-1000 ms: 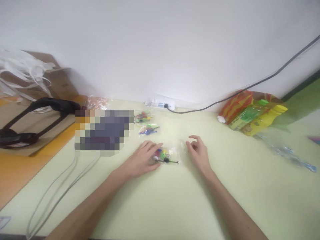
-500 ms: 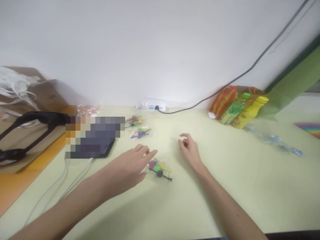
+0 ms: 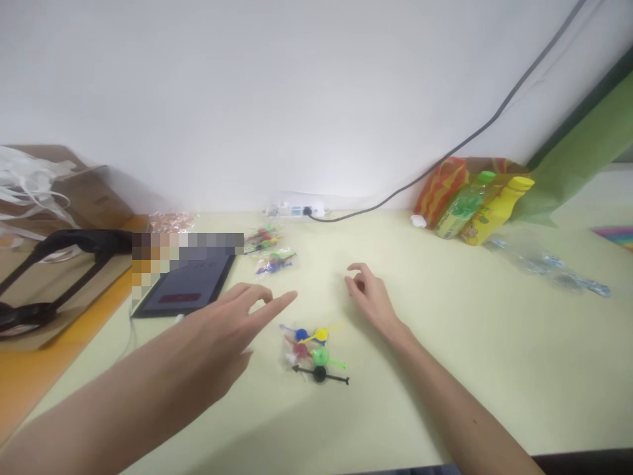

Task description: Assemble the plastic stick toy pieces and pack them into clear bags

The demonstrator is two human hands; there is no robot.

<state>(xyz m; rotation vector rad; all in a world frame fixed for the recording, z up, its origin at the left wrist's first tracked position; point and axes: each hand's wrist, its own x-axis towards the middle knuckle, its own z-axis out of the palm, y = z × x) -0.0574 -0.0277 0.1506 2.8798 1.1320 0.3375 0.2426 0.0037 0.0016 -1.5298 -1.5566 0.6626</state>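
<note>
A clear packet of plastic arrow spinners in blue, yellow, red, green and black lies flat on the pale green table. Left of it and slightly above hovers my left hand, its index finger stretched out and thumb apart, holding nothing. My right hand rests beyond the packet to the right, fingers loosely bent with a gap at the thumb and nothing visible in them. Two similar packets lie farther back: one packet with blue and green pieces, and another packet behind it.
A tablet with a white cable lies at left, near a black frame-like object and a cardboard box. A power strip sits by the wall. At right stand a green-capped bottle, a yellow bottle and clear plastic wrapping.
My left hand has drawn back left from the packet, leaving its spinners uncovered and more spread out nearer to me. My right hand has barely moved. The view has shifted slightly.
</note>
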